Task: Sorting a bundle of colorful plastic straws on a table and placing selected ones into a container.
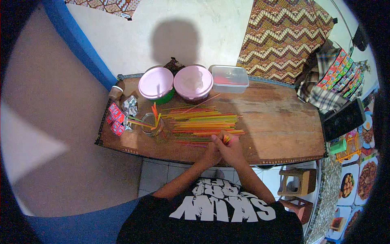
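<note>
Many coloured plastic drinking straws (pixel 207 120) lie side by side in a loose pile on a wooden table (pixel 283 125). At the pile's near edge my two hands meet. My right hand (pixel 231 148) is closed around a few straws, whose yellow and orange ends show at its top. Against it, on the left, rests my left hand (pixel 213 152); its fingers are partly hidden, so I cannot tell what it grips. Left of the pile, a glass jar (pixel 147 124) holds several straws leaning different ways.
Two round tubs with pink lids (pixel 156 83) and a clear lidded box (pixel 230 79) stand along the wall. Red packets (pixel 115 119), crumpled foil (pixel 130 105) and a cup (pixel 116 92) are at the left end. Hanging sachets (pixel 341 74) and plaid cloth (pixel 324 97) are at the right.
</note>
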Action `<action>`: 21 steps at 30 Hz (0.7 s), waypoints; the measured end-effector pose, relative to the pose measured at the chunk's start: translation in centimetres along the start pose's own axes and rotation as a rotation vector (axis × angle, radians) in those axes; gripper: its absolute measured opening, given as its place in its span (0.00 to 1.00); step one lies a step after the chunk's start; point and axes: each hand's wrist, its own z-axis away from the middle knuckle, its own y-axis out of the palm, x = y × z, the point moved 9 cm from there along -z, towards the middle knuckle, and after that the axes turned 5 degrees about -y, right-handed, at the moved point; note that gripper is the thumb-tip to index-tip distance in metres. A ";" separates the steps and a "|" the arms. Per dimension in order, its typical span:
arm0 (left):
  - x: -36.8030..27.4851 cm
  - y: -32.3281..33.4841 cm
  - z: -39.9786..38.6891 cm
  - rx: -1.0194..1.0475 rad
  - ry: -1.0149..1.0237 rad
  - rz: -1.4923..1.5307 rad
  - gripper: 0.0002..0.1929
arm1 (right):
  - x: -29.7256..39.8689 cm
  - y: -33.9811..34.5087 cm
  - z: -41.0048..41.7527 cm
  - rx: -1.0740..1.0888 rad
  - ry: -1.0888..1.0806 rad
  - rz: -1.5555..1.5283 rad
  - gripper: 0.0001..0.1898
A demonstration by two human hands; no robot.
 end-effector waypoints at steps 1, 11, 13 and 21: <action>-1.0 -0.3 -0.2 0.000 -0.008 0.052 0.18 | 0.4 0.1 0.0 0.017 0.013 -0.013 0.23; -3.8 -0.2 -0.9 -0.076 0.081 0.160 0.23 | 1.5 -0.5 0.5 0.017 -0.025 0.000 0.12; -1.9 0.6 -0.8 -0.122 0.127 0.189 0.23 | 4.7 -1.3 0.6 -0.110 -0.184 -0.146 0.10; -3.1 1.9 -1.0 0.093 0.033 0.152 0.22 | 9.0 -2.4 1.1 -0.024 -0.560 0.333 0.22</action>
